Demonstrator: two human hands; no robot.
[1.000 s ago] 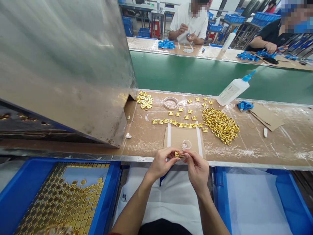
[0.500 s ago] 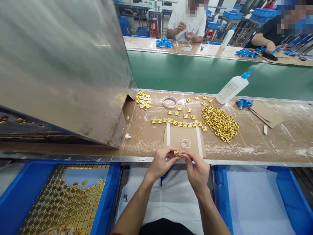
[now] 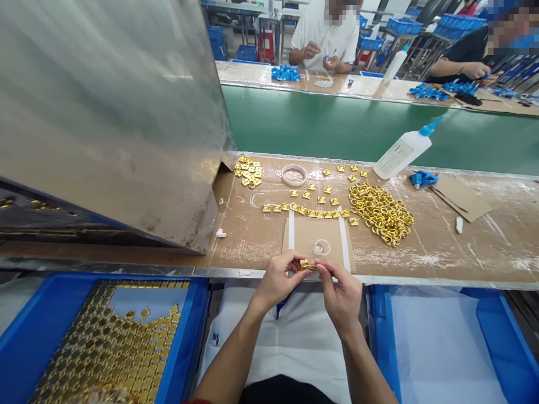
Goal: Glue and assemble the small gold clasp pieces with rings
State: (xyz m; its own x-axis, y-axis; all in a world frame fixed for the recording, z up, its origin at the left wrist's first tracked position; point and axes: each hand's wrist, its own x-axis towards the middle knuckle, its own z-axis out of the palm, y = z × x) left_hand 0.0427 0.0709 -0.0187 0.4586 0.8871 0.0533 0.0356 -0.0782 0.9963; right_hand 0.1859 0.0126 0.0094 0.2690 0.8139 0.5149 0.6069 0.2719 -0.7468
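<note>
— Hands first: what do they hold?
— Left hand (image 3: 278,280) and right hand (image 3: 342,296) both pinch one small gold clip (image 3: 305,264) between fingertips, just above the bench (image 3: 463,252) edge.
— And nearby?
— A gold ring pile (image 3: 381,212) and glue bottle (image 3: 403,153) farther back.

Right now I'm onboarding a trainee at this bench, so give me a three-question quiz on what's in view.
1. True or false: both hands pinch the small gold piece.
2. Which lies right of the row of gold squares? A) heap of gold rings B) white ring C) blue tray
3. What colour is the white bottle's nozzle?

Key: 1 true: left hand, right hand. 2 A. 3 blue.
</note>
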